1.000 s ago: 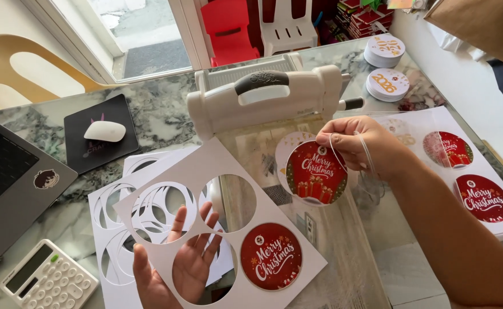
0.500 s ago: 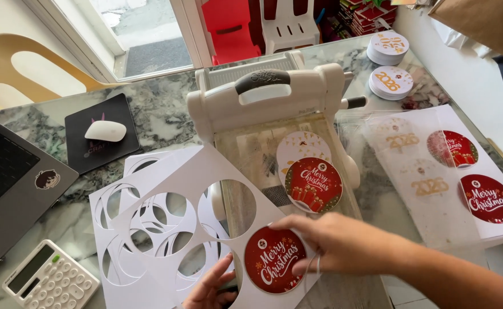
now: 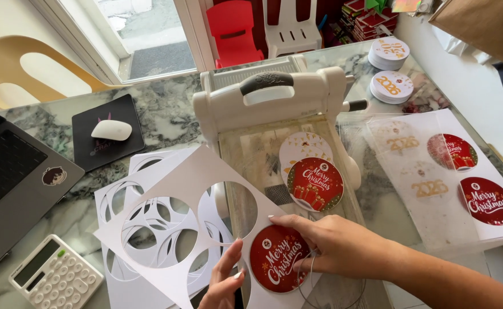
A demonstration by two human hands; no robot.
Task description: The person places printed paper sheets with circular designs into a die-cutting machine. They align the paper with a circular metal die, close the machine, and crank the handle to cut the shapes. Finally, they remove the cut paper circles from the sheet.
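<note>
Pressing on a red disc still set in the white sheet, the right hand lies flat, fingers spread, gripping nothing. The left hand pinches the sheet's near edge from below. Behind stands the cutter.

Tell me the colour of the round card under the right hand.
Red round card with white script lettering, in the head view.

Both hands bare: left hand and right hand, no rings visible. Right forearm unsleeved. Fingers have pale nails.
</note>
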